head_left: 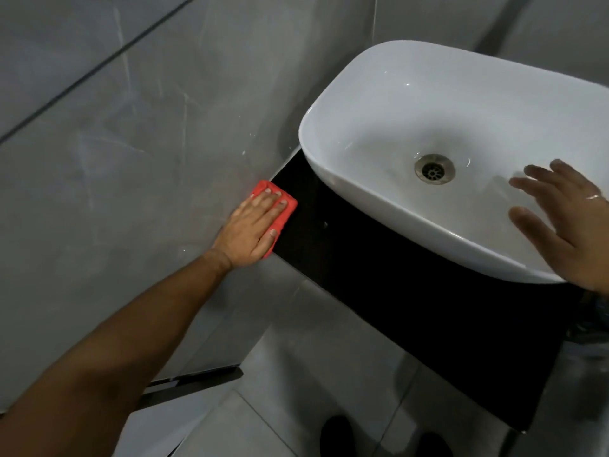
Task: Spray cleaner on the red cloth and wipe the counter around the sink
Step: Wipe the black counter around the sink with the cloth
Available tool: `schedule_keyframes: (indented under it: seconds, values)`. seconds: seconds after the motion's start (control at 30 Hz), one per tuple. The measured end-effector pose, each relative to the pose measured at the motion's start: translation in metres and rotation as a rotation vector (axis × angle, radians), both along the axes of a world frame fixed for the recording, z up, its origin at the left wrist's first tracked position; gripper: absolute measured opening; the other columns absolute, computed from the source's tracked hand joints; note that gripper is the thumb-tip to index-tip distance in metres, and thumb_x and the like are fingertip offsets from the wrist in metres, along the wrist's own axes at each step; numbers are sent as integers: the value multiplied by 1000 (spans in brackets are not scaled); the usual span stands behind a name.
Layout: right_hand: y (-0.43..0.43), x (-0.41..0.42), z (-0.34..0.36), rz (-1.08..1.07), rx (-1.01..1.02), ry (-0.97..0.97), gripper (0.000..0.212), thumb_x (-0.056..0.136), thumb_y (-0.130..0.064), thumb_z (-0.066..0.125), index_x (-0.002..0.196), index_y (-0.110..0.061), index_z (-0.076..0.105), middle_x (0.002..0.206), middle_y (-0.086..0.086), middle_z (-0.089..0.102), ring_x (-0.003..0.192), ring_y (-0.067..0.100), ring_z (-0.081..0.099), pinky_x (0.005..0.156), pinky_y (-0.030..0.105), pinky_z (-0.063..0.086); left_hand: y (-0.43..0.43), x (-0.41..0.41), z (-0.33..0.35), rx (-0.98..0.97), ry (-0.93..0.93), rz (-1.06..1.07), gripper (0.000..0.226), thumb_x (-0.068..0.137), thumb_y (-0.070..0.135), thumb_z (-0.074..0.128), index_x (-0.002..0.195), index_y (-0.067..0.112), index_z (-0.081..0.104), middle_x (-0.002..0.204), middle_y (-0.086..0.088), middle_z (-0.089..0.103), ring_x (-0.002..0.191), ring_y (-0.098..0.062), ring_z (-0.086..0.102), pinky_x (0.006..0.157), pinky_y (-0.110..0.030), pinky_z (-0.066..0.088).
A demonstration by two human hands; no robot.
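Wiping underway — left hand (pixel 252 222) flat, pressing red cloth (pixel 286 211) on counter (pixel 329 245) left of sink (pixel 369 206); right hand (pixel 566 222) spread, empty; near strip + right side left.

The counter (pixel 329 232) is a narrow black strip, hemmed at its left end by the grey tiled wall (pixel 131 143). The white sink (pixel 379 206) overhangs most of it, leaving open surface only along the front edge and in the left corner. That corner is taken up by the left hand (pixel 252 230) flat on the red cloth (pixel 286 206) (touching the wall). The right hand (pixel 566 222) hovers over the sink's near rim.
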State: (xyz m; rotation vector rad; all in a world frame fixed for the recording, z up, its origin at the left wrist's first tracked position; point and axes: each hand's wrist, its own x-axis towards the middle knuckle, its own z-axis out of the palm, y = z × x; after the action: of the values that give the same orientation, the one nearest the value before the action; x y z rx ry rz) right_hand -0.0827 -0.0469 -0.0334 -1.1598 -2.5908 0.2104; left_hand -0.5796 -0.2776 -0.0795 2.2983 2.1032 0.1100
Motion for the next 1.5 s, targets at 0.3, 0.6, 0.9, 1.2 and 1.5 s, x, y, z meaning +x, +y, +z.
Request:
schedule_keyframes:
  seconds: [0.3, 0.6, 0.9, 1.2, 1.5]
  values:
    - [-3, -2, -4, -2, -49, -40, 47, 102, -62, 30, 149, -56, 27, 161, -9, 35, 158, 11, 14, 126, 46, 20, 74, 15, 12, -26, -26, -7, 60, 102, 33, 33, 153, 3, 28, 160, -19, 29, 151, -33, 21, 123, -50, 13]
    - [2, -1, -6, 9, -29, -49, 49, 103, -64, 28, 150, -53, 29, 159, -6, 36, 155, -5, 0, 124, 43, 17, 40, 11, 0, 22, -54, 62, 63, 101, 41, 25, 155, 9, 28, 161, -15, 29, 151, -31, 21, 124, -48, 14]
    - [-16, -16, 15, 16, -73, -26, 65, 98, -75, 22, 146, -33, 36, 158, 9, 40, 156, 29, 19, 123, 50, 20, -19, 65, -32, 290, -303, 551, 58, 98, 30, 33, 153, 11, 32, 160, -11, 32, 151, -28, 20, 124, -50, 13]
    - [-41, -25, 45, -9, -215, -10, 82, 94, -80, 19, 152, -25, 35, 166, 12, 29, 158, 28, 12, 125, 52, 15, -7, 171, -33, 562, -823, 870, 63, 90, 4, 37, 151, -5, 25, 162, -25, 14, 151, -41, 0, 124, -48, -1]
    - [-60, -36, 64, -34, -280, 10, 59, 106, -53, 37, 153, -18, 39, 167, 12, 27, 158, 30, 14, 127, 47, 16, -33, 310, -27, 392, -805, 771, 66, 93, 7, 40, 154, -1, 16, 165, -18, 6, 152, -31, -8, 123, -40, -8]
